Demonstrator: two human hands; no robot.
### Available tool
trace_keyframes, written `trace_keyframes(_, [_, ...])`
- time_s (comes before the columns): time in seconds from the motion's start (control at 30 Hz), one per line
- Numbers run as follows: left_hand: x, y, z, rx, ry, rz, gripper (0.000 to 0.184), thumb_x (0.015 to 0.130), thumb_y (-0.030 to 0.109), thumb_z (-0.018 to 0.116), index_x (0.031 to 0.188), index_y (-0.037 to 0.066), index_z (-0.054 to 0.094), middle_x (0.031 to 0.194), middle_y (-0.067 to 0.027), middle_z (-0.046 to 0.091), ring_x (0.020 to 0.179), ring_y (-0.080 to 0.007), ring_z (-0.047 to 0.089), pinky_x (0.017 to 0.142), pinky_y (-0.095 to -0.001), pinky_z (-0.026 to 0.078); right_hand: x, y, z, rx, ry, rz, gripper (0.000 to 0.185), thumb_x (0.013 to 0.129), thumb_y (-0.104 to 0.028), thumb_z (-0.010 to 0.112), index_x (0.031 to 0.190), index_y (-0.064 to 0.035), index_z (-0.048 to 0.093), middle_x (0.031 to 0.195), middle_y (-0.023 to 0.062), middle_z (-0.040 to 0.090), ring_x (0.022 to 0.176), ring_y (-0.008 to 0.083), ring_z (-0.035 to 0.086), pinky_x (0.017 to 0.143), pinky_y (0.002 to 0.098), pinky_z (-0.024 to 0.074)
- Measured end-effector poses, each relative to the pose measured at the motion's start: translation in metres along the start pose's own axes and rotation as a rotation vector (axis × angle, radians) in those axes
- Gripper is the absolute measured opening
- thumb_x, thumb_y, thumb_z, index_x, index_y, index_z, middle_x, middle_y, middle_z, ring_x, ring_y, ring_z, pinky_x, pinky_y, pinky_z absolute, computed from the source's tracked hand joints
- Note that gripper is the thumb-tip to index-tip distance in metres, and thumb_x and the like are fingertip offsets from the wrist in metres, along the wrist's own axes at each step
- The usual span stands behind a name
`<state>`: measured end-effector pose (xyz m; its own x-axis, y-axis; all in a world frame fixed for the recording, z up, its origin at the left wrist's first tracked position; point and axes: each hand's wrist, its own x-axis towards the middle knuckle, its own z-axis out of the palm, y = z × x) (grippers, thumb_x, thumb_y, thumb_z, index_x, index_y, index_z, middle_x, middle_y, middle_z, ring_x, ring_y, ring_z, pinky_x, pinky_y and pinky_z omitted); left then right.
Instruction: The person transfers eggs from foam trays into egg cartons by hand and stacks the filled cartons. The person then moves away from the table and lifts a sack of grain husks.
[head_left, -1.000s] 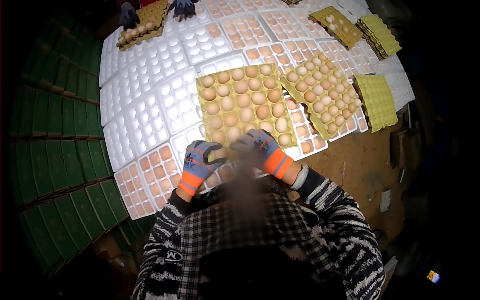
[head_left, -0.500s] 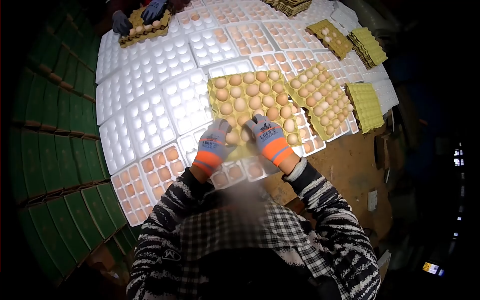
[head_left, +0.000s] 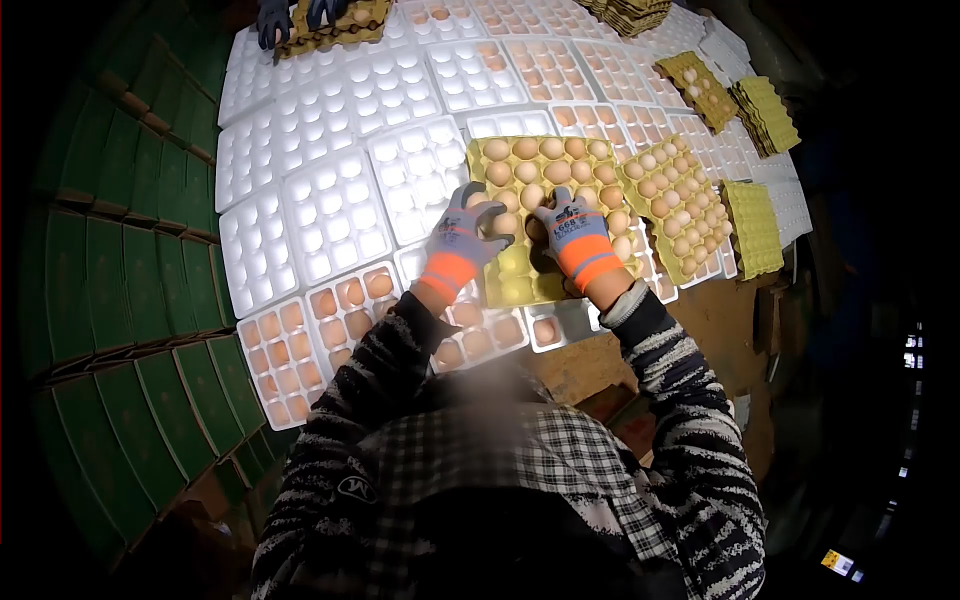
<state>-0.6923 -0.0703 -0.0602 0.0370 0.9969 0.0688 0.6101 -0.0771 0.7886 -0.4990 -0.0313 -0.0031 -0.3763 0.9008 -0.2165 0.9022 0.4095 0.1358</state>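
The left hand [head_left: 464, 238] and the right hand [head_left: 575, 230] are covering part of the yellow pulp egg tray [head_left: 530, 288], so some of its eggs [head_left: 557, 172] are hiding below them; whether the hands are gripping any egg, I cannot tell. At the top edge, another person's gloved hands [head_left: 273, 24] are being cut off, and the farther egg tray [head_left: 345, 30] and the stack of pulp trays [head_left: 632, 15] are also crossing it. A grey blur [head_left: 488, 388], which I cannot identify, is partly hiding the plaid cloth [head_left: 560, 445]. The green boxes [head_left: 95, 430] are fading into darkness. At lower right, a bright object [head_left: 838, 563] is showing too small for naming.
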Motion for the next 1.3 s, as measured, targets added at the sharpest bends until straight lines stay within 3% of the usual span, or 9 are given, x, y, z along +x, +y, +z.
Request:
trace_keyframes(0.2, [-0.066,-0.089,-0.045,-0.535,0.145,-0.098,0.049,0.077,0.016,0.083,0.124,0.011,0.070,0.134,-0.0129,0.052,0.116,-0.0288,0.061,0.096,-0.0365,0.054,-0.006,0.016,-0.009,0.219,0.016,0.021,0.040,0.082,-0.031,0.076,0.120,-0.0213,0.070,0.126,0.0114,0.059,0.108,0.0328,0.065,0.084,0.0464,0.0564])
trace_keyframes(0.27, [-0.078,-0.106,-0.049,-0.041,0.119,-0.016,0.047,0.081,0.015,0.077,0.127,0.010,0.068,0.136,-0.0170,0.052,0.118,-0.0339,0.060,0.098,-0.0404,0.053,-0.008,0.007,-0.014,0.363,0.021,0.082,0.053,0.076,-0.041,0.083,0.125,-0.0254,0.070,0.130,0.0095,0.059,0.111,0.0316,0.065,0.089,0.0468,0.0542])
trace_keyframes(0.63, [-0.114,-0.105,-0.020,0.083,-0.115,-0.104,0.065,0.089,0.020,0.065,0.150,0.014,0.043,0.147,-0.0166,0.047,0.129,-0.0382,0.053,0.103,-0.0455,0.048,0.023,-0.149,0.031,0.037,-0.125,-0.321,0.038,0.090,-0.028,0.061,0.120,-0.0067,0.069,0.130,0.0162,0.060,0.114,0.0305,0.063,0.093,0.0411,0.0521])
trace_keyframes(0.67, [-0.115,-0.108,-0.018,0.047,-0.093,-0.135,0.067,0.088,0.019,0.067,0.150,0.013,0.043,0.150,-0.0164,0.045,0.129,-0.0380,0.053,0.103,-0.0450,0.048,0.019,-0.153,0.051,-0.005,-0.062,-0.342,0.029,0.096,-0.022,0.057,0.121,-0.0153,0.070,0.124,0.0147,0.059,0.112,0.0318,0.064,0.085,0.0414,0.0559])
trace_keyframes(0.8, [-0.088,-0.105,-0.034,-0.293,0.246,-0.075,0.060,0.085,0.008,0.063,0.143,0.007,0.050,0.133,-0.0160,0.049,0.109,-0.0330,0.053,0.096,-0.0401,0.048,-0.001,-0.150,0.080,0.066,-0.069,-0.462,0.028,0.095,-0.024,0.059,0.119,-0.0150,0.069,0.118,0.0126,0.061,0.112,0.0301,0.064,0.086,0.0421,0.0554])
trace_keyframes(0.9, [-0.042,-0.105,-0.035,-0.101,0.379,-0.013,0.059,0.085,0.005,0.060,0.144,0.011,0.050,0.140,-0.0170,0.044,0.126,-0.0335,0.047,0.105,-0.0406,0.044,0.006,-0.145,0.043,0.190,0.028,-0.372,0.025,0.093,-0.024,0.061,0.116,-0.0144,0.068,0.116,0.0123,0.061,0.112,0.0300,0.064,0.086,0.0420,0.0549])
trace_keyframes(1.1, [0.012,-0.162,-0.003,0.019,0.205,-0.030,0.052,0.090,0.007,0.052,0.142,0.007,0.053,0.134,-0.0200,0.056,0.128,-0.0384,0.051,0.112,-0.0437,0.041,0.081,-0.133,0.072,0.421,0.287,-0.341,0.040,0.080,-0.017,0.072,0.119,-0.0108,0.064,0.126,0.0154,0.058,0.123,0.0342,0.054,0.104,0.0434,0.0455])
trace_keyframes(1.13, [0.012,-0.154,-0.010,-0.059,0.229,-0.019,0.052,0.090,0.007,0.051,0.142,0.007,0.054,0.134,-0.0192,0.057,0.125,-0.0385,0.054,0.111,-0.0432,0.042,0.084,-0.127,0.067,0.351,0.069,-0.395,0.043,0.084,-0.017,0.068,0.127,-0.0114,0.061,0.134,0.0175,0.056,0.124,0.0343,0.055,0.106,0.0437,0.0449])
trace_keyframes(1.3, [0.019,-0.084,-0.028,-0.115,0.137,0.125,0.046,0.089,0.012,0.068,0.134,0.008,0.063,0.130,-0.0136,0.064,0.119,-0.0319,0.060,0.103,-0.0394,0.049,0.038,-0.064,0.017,0.716,0.377,-0.294,0.039,0.093,-0.021,0.063,0.131,-0.0164,0.062,0.139,0.0087,0.058,0.121,0.0315,0.058,0.102,0.0412,0.0489])
